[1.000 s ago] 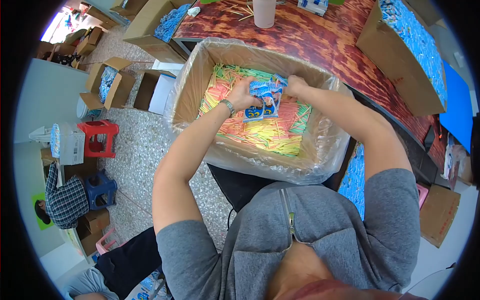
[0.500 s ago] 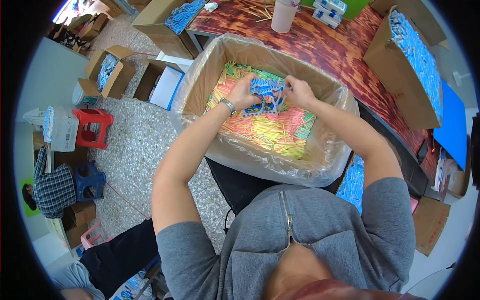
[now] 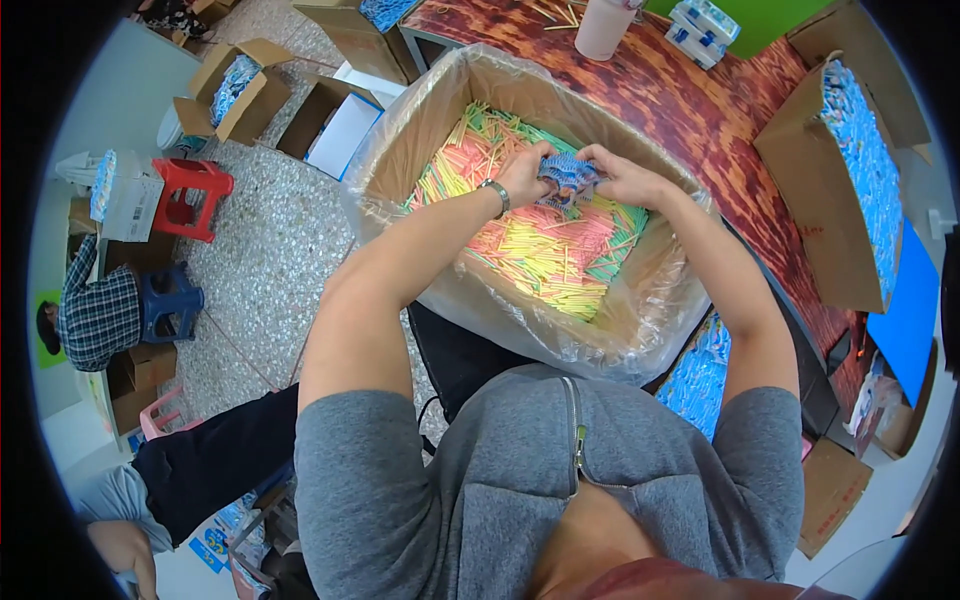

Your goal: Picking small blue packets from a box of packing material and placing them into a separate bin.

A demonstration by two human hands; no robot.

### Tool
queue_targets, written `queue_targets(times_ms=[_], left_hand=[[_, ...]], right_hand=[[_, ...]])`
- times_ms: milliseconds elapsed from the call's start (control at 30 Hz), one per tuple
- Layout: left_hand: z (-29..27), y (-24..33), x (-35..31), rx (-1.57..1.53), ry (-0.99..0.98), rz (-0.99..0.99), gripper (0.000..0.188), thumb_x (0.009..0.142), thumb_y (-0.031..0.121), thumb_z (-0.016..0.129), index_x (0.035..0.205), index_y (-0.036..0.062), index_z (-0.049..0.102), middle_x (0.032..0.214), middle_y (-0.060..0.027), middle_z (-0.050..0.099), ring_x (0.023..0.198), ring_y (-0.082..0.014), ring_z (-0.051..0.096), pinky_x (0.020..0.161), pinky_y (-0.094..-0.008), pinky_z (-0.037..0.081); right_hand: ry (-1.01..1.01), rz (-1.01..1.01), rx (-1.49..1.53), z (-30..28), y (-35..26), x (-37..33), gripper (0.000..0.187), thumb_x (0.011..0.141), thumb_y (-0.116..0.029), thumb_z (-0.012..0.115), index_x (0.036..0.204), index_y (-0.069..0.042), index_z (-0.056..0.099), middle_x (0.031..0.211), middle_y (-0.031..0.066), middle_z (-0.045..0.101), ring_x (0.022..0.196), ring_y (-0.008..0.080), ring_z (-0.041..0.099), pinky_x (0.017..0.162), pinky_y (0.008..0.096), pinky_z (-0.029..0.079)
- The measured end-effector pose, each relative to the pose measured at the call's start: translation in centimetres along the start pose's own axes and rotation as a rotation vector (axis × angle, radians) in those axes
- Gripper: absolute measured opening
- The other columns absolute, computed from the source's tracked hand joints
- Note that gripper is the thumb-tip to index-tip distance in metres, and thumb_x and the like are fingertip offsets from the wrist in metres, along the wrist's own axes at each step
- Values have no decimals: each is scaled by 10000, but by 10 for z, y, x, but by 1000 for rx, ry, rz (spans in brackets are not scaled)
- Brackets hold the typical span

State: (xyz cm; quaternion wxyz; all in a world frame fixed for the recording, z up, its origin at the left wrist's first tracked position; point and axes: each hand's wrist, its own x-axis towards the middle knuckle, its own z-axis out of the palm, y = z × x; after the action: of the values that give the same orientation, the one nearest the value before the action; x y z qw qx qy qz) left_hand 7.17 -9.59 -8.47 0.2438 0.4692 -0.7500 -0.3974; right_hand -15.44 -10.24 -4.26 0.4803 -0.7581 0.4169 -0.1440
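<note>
Both hands are over a large carton [image 3: 655, 350] lined with clear plastic, which holds a heap of thin pink, yellow and green sticks [image 3: 545, 262]. Between the hands is a small blue-and-white printed plastic packet [image 3: 570, 183], crumpled and held just above the sticks. My left hand [image 3: 524, 176], with a metal watch at its wrist, pinches the packet's left side. On the other side, the fingers of my right hand [image 3: 622, 180] close on its upper right edge. What is inside the packet is too small to make out.
A dark red wood-patterned table [image 3: 690, 120] stands behind the carton, bearing a pale pink cup [image 3: 603, 28] and a tall box of blue packets [image 3: 850, 170]. Smaller cartons [image 3: 250, 100] and a red stool [image 3: 192, 195] are at left. A person [image 3: 105, 310] sits far left.
The packet, previously stretched wide between my hands, is now bunched smaller and turned. My hands are closer together. The whole view has shifted slightly.
</note>
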Motion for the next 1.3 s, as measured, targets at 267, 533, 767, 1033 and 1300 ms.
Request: queue_targets(times_ms=[267,533,767,1033,1300], left_hand=[[0,-12,-5,-360,-19,-111,542,671,-60,721,1137,39,464,1059,-76,532,981,-171,563,832,-318,504],[2,-20,-7,-273,-89,-46,620,619,-104,696,1165,53,448,1088,-81,536,1033,-178,539,902,-303,470],[14,-38,-3,-206,-37,-29,663,580,28,767,1170,30,465,1054,-162,589,999,-272,600,864,-344,486],[18,-52,2,-172,-46,-150,710,592,35,767,1228,23,451,1034,-153,630,957,-270,630,855,-329,497],[16,-30,0,-368,-5,-111,622,625,-33,731,1185,-5,461,948,-111,632,913,-188,628,814,-300,507]], right_hand=[[77,188,-217,12,5,4,464,731,-86,698,1155,-54,513,977,153,648,896,265,633,816,357,487],[100,-3,-202,21,-3,3,523,711,-112,739,1176,-98,501,995,158,641,945,284,634,805,378,488],[-10,70,-61,28,-5,4,960,664,-148,779,1413,-135,178,1188,171,545,1108,286,546,964,360,412],[-7,-81,-36,31,-8,5,1151,624,-304,843,1453,-92,73,1394,213,333,1312,322,345,1099,414,277],[89,121,-145,34,-16,9,849,694,-96,764,1374,-146,257,1309,226,435,1220,376,444,976,411,416]])
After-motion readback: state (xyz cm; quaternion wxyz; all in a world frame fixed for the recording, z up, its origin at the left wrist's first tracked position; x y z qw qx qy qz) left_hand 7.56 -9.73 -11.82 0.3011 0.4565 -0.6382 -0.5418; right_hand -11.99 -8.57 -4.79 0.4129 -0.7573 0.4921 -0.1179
